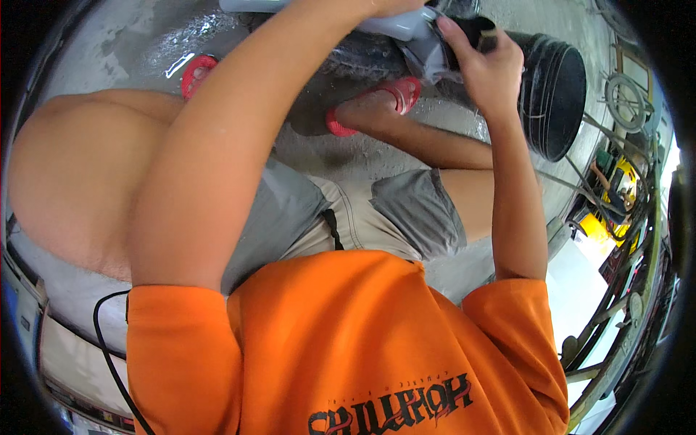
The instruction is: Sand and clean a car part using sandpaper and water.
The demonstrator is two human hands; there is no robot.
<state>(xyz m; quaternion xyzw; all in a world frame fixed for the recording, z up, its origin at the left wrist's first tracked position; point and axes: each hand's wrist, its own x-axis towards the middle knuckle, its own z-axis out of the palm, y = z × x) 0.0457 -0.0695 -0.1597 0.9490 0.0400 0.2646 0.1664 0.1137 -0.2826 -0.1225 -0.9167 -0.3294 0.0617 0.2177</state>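
Note:
At the top edge my left hand reaches over a pale grey, smooth panel; its fingers are mostly cut off by the picture's rim. Close by on the right, my right hand is curled, thumb toward the panel and fingers bent, around a black part whose kind I cannot make out. Beneath the hands hangs a crumpled, shiny grey piece, blurred. A dark tyre shows behind and below the panel.
A black bucket lies on its side or leans just right of my right hand. My feet in red sandals are on the wet concrete floor. Along the right are hoses or cables, a wheel rim and yellow items.

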